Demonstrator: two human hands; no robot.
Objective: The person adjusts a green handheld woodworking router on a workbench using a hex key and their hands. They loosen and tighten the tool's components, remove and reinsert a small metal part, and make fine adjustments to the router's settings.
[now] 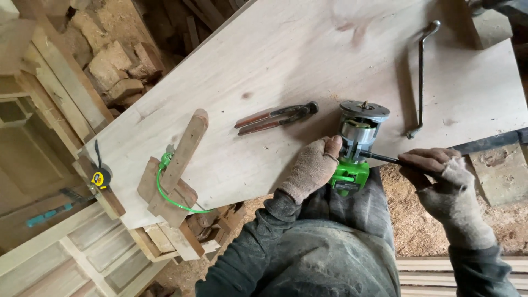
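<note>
Trim router (355,148): inverted at the near edge of the board (286,60) | left hand (312,168): fingers wrapped around router body | right hand (434,165): fingers pinching a wrench (379,158) at the collet | Risk: wrench slips, router tips off edge; pincers (275,117) beside router, clear.

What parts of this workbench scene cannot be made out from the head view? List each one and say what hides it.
- Green trimmer router: lower body hidden by left hand.
- Thin tool in right hand: its handle is covered by the fingers.
- Block: cut off by the top edge.
- Tape measure: markings too small.
- Green cord: far end hidden under wooden pieces.
</note>
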